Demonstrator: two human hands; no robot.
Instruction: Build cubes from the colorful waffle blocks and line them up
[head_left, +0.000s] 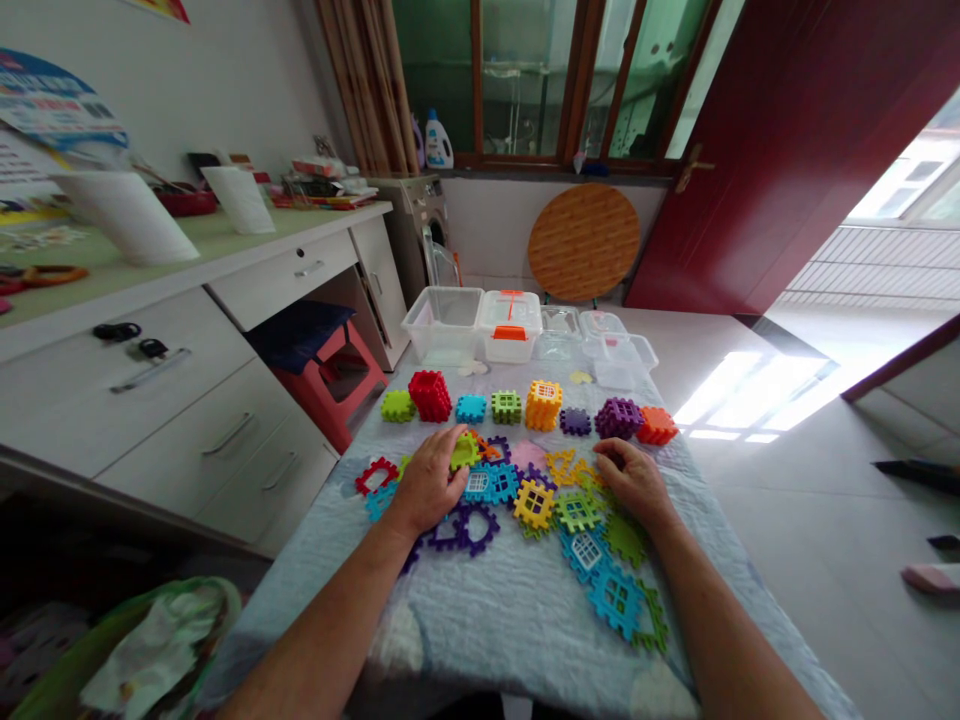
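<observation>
My left hand [429,482] is closed at the left of the loose pile, thumb and fingertips around the edge of a lime green interlocking plastic block [466,451]. Below its thumb lie blue window pieces [491,483] and a dark purple ring-like piece [478,528]. My right hand [636,482] rests at the pile's right side, fingers bent and thumb a little apart, beside yellow pieces [566,467]; its palm side is hidden. Between the hands sit a yellow window piece [534,505] and a green window piece [578,512]. Nearer me are blue pieces [616,597].
Sorted by colour, stacks stand in a row behind the pile, including red [430,396], yellow-orange [544,405], purple [619,418] and orange [658,425]. Clear plastic boxes [444,345] and an orange-latched box [511,345] stand at the far edge. A pink stool [330,370] is at left.
</observation>
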